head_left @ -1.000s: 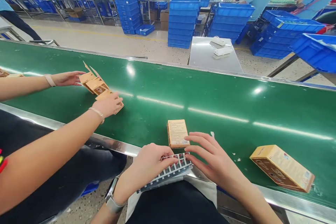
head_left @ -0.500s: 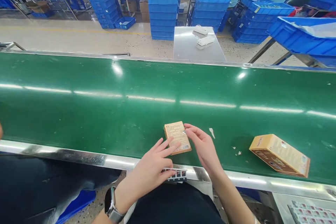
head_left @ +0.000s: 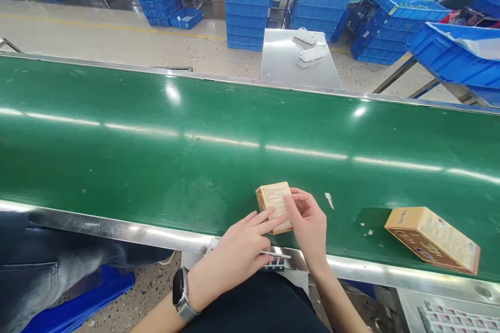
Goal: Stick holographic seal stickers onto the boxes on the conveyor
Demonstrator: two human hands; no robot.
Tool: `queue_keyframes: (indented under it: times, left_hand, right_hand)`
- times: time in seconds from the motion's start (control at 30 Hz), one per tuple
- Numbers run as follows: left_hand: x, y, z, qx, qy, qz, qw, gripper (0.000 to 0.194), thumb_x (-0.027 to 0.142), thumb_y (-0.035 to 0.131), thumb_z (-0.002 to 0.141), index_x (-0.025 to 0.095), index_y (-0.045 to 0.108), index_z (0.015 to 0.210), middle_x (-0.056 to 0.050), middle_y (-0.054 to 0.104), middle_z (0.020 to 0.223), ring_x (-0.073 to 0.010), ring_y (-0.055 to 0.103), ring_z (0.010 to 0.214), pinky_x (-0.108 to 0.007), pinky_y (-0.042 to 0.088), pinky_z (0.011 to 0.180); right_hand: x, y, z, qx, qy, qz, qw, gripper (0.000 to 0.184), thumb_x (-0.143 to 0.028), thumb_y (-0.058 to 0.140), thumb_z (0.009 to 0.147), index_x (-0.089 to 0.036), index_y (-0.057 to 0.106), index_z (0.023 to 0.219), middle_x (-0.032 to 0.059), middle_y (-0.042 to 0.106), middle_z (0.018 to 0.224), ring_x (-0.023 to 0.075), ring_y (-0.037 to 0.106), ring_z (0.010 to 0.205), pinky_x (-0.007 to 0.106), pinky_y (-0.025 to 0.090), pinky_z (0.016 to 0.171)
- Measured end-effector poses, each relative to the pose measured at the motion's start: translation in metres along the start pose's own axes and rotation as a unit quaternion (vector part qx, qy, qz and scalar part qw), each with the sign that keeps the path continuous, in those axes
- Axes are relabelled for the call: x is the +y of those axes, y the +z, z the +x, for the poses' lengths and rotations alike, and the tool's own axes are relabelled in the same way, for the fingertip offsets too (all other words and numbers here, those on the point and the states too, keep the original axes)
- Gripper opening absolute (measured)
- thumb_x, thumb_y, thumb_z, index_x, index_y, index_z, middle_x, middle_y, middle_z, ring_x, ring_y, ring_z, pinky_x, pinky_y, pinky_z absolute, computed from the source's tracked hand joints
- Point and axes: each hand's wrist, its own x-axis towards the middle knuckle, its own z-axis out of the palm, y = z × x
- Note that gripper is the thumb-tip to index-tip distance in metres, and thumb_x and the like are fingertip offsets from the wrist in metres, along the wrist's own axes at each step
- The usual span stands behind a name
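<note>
A small tan printed carton lies on the green conveyor belt near its front edge. My right hand closes on the carton's right edge, thumb on the printed top and fingers at the side. Over the lower part of the carton, the outstretched fingers of my left hand touch its face. Beneath that hand's thumb is a sheet of small labels at the belt's metal rail, mostly covered; how it is supported I cannot tell. Any label under my right fingertips is too small to make out.
A larger tan-and-brown carton lies on the belt to the right, with white scraps between. More label sheets rest on a metal surface at lower right. Across the belt stand a metal table and stacked blue crates.
My right hand has moved from the label sheet to the carton's right edge. My left fingers have come forward onto the carton. The view has turned, and the neighbour's hands have left it.
</note>
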Motion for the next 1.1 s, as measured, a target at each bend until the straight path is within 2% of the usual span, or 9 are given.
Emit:
queue_keyframes:
  times: [0.13, 0.27, 0.4, 0.47, 0.53, 0.6, 0.7, 0.93, 1.1]
  left_hand:
    - [0.002, 0.005, 0.006, -0.001, 0.013, 0.007, 1.000, 0.016, 0.023, 0.069, 0.091, 0.019, 0.072, 0.076, 0.000, 0.040, 0.160, -0.0239, 0.033, 0.150, -0.040, 0.032, 0.124]
    - [0.004, 0.011, 0.014, -0.007, 0.036, 0.013, 0.999, 0.017, 0.024, 0.068, 0.092, 0.019, 0.071, 0.076, 0.001, 0.038, 0.161, -0.0233, 0.030, 0.152, -0.040, 0.029, 0.125]
    - [0.006, 0.008, 0.015, 0.015, 0.048, -0.009, 0.999, 0.018, 0.026, 0.068, 0.093, 0.018, 0.070, 0.077, -0.003, 0.045, 0.157, -0.0249, 0.034, 0.150, -0.041, 0.022, 0.126]
    - [0.010, -0.001, 0.010, 0.038, 0.009, -0.039, 0.998, 0.017, 0.029, 0.068, 0.093, 0.019, 0.071, 0.080, -0.006, 0.063, 0.142, -0.0249, 0.052, 0.137, -0.037, 0.037, 0.117]
    - [0.015, -0.013, 0.002, 0.047, -0.064, -0.074, 0.994, 0.018, 0.033, 0.067, 0.094, 0.020, 0.072, 0.084, -0.003, 0.077, 0.109, -0.0201, 0.070, 0.104, -0.028, 0.050, 0.090]
    - [0.021, -0.026, -0.006, 0.045, -0.129, -0.107, 0.985, 0.019, 0.036, 0.065, 0.095, 0.022, 0.073, 0.085, 0.003, 0.075, 0.080, -0.0140, 0.068, 0.073, -0.023, 0.045, 0.065]
    - [0.030, -0.039, -0.016, 0.053, -0.174, -0.148, 0.972, 0.021, 0.038, 0.065, 0.094, 0.023, 0.073, 0.082, 0.006, 0.069, 0.069, -0.0103, 0.059, 0.063, -0.021, 0.036, 0.057]
    - [0.033, -0.053, -0.037, 0.077, -0.275, -0.159, 0.945, 0.015, 0.037, 0.074, 0.084, 0.022, 0.075, 0.082, 0.006, 0.064, 0.064, -0.0104, 0.052, 0.060, -0.020, 0.031, 0.055]
    - [0.035, -0.058, -0.045, 0.058, -0.276, -0.182, 0.942, 0.025, 0.036, 0.068, 0.087, 0.018, 0.075, 0.071, 0.005, 0.054, 0.054, -0.0092, 0.043, 0.054, -0.021, 0.027, 0.050]
  right_hand:
    - [0.001, -0.006, 0.002, 0.036, -0.026, -0.057, 0.997, 0.027, -0.046, 0.068, 0.086, -0.022, 0.062, 0.096, 0.0105, 0.068, 0.113, 0.0280, 0.064, 0.105, 0.047, 0.047, 0.096]
    - [0.004, -0.017, 0.023, 0.042, -0.025, -0.063, 0.997, 0.055, -0.050, 0.071, 0.082, -0.021, 0.047, 0.122, 0.0098, 0.069, 0.103, 0.0252, 0.069, 0.087, 0.042, 0.055, 0.079]
    - [-0.005, -0.041, 0.039, 0.033, -0.039, -0.077, 0.996, 0.046, -0.055, 0.065, 0.084, -0.019, 0.055, 0.111, 0.0109, 0.071, 0.097, 0.0255, 0.070, 0.079, 0.042, 0.056, 0.074]
    - [-0.019, -0.053, 0.035, 0.028, -0.070, -0.098, 0.992, 0.038, -0.053, 0.064, 0.086, -0.021, 0.061, 0.106, 0.0112, 0.071, 0.103, 0.0258, 0.069, 0.087, 0.043, 0.054, 0.081]
    - [-0.036, -0.062, 0.023, -0.040, -0.123, -0.128, 0.983, 0.028, -0.049, 0.063, 0.089, -0.024, 0.066, 0.103, 0.0085, 0.072, 0.106, 0.0253, 0.067, 0.094, 0.042, 0.053, 0.086]
    - [-0.051, -0.064, 0.008, -0.180, -0.163, -0.152, 0.958, 0.023, -0.045, 0.065, 0.090, -0.028, 0.069, 0.104, 0.0053, 0.073, 0.104, 0.0238, 0.067, 0.093, 0.038, 0.055, 0.082]
    - [-0.064, -0.056, -0.009, -0.364, -0.164, -0.145, 0.905, 0.022, -0.039, 0.072, 0.086, -0.030, 0.070, 0.106, 0.0019, 0.074, 0.100, 0.0217, 0.068, 0.090, 0.033, 0.057, 0.077]
    - [-0.063, -0.038, -0.017, -0.391, -0.140, -0.102, 0.904, 0.026, -0.035, 0.062, 0.092, -0.026, 0.068, 0.116, 0.0022, 0.068, 0.084, 0.0189, 0.065, 0.077, 0.029, 0.052, 0.066]
    - [-0.063, -0.038, -0.020, -0.413, -0.128, -0.105, 0.896, 0.028, -0.036, 0.062, 0.093, -0.027, 0.067, 0.119, 0.0014, 0.066, 0.085, 0.0184, 0.062, 0.080, 0.029, 0.049, 0.071]
